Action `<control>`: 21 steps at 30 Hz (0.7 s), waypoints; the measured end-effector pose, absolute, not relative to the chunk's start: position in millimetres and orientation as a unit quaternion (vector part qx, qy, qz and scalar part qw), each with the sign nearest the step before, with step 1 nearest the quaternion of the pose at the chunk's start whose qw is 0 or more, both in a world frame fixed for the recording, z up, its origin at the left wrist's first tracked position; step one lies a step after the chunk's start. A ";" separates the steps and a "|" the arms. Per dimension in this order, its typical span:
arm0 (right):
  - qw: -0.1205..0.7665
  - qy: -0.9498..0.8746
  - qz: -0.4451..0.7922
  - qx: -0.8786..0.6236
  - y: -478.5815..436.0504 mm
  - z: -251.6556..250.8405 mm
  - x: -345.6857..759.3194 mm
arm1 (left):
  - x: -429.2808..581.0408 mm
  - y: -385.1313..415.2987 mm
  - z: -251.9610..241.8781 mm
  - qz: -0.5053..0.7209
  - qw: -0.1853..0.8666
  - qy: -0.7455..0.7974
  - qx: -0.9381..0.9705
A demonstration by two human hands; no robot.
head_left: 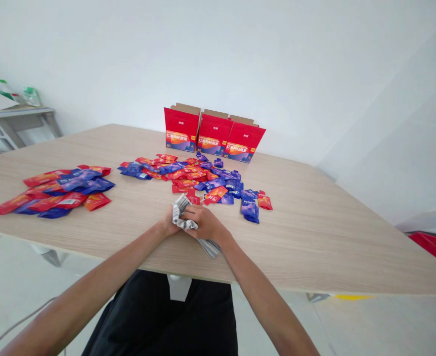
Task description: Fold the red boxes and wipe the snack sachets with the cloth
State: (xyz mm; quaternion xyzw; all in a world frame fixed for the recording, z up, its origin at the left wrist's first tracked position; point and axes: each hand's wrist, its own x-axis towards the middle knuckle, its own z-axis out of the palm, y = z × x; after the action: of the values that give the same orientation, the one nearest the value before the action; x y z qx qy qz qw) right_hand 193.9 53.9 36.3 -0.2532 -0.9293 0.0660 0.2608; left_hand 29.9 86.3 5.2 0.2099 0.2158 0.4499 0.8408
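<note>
A crumpled grey-and-white striped cloth (181, 207) is bunched between my hands near the front edge of the table, with a flat end trailing out toward me below my right wrist. My right hand (202, 222) is closed over the cloth from above, its fingers curled into the folds. On the other side, my left hand (169, 222) grips it too, its fingers mostly hidden by the fabric. Just beyond my hands lie red pouches (215, 195) and blue pouches (249, 207) in a loose spread.
Three open red boxes (181, 129) stand side by side at the back, against the wall. Another heap of red and blue pouches (69, 185) lies at the left of the wooden table (314, 237). A side table (21, 111) holds bottles. A red item (435, 247) is at far right.
</note>
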 end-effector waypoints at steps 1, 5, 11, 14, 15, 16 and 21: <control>0.270 -0.926 0.062 -0.257 54.9 34.7 192.9 | 30.1 85.4 8.2 0.456 0.838 0.218 0.205; 0.333 -0.892 0.046 -0.303 60.9 27.6 192.6 | 34.0 78.1 22.0 0.463 0.833 0.244 0.179; 0.434 -0.820 0.042 -0.370 60.8 27.7 196.1 | 42.6 75.3 20.6 0.421 0.822 0.308 0.228; 0.493 -0.778 0.034 -0.387 59.2 32.4 198.7 | 45.0 75.5 17.2 0.456 0.803 0.277 0.265; 0.510 -0.762 0.028 -0.397 59.1 34.3 200.3 | 45.2 74.9 17.0 0.466 0.798 0.263 0.276; 0.526 -0.747 0.022 -0.406 59.3 36.2 202.3 | 45.1 74.1 17.1 0.471 0.795 0.254 0.285; 0.588 -0.692 -0.006 -0.418 61.1 45.3 215.0 | 44.5 68.4 20.4 0.450 0.797 0.267 0.301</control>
State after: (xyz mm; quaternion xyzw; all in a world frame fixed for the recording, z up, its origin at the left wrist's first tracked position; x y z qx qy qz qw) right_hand 215.0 61.1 45.3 -0.4184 -0.6921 -0.0056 0.5882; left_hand 44.5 68.4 20.4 0.3012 0.2672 0.4500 0.7971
